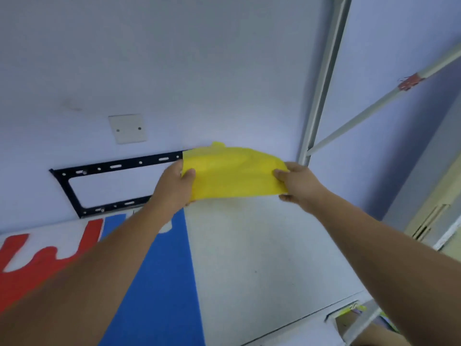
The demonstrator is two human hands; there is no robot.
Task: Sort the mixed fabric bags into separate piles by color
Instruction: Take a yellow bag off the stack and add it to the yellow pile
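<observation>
A yellow fabric bag (pixel 234 174) is stretched out between both hands above the far end of the white table (pixel 262 258), near the wall. My left hand (pixel 174 186) pinches its left edge and my right hand (pixel 296 182) pinches its right edge. A blue fabric bag (pixel 164 278) lies flat on the table under my left forearm. To its left lies a red fabric bag (pixel 40 260), with its handles pointing toward the wall.
A black metal bracket (pixel 109 168) and a white wall plate (pixel 127 128) are fixed to the wall behind the table. A grey vertical frame (pixel 321 83) and a slanted pole (pixel 374 106) stand at the right. The table's right edge drops off near a small gap (pixel 349 313).
</observation>
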